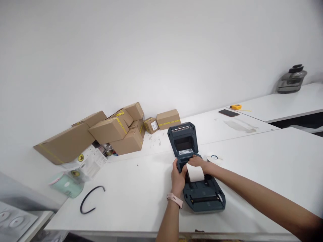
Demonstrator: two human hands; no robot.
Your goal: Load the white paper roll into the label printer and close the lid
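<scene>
A dark grey label printer [205, 195] lies on the white table with its lid [182, 139] raised. Inside its bay sits a white paper roll [195, 173]. My left hand [178, 177], below a pink wristband, is closed round the printer's left side, its thumb against the roll's left end. Coming from the right, my right hand [197, 162] reaches into the bay behind the roll, fingers bent down. Its fingertips are partly hidden, and what they grip cannot be made out. A white ring-shaped roll [214, 158] lies just behind my right wrist.
Cardboard boxes [111, 129] are piled against the wall at left. A black curved strip [87, 198] and a mint-green container [69, 185] lie at the table's left end. Farther back are a phone [228, 113], a yellow tape measure [236, 107] and a grey transparent bottle [291, 80].
</scene>
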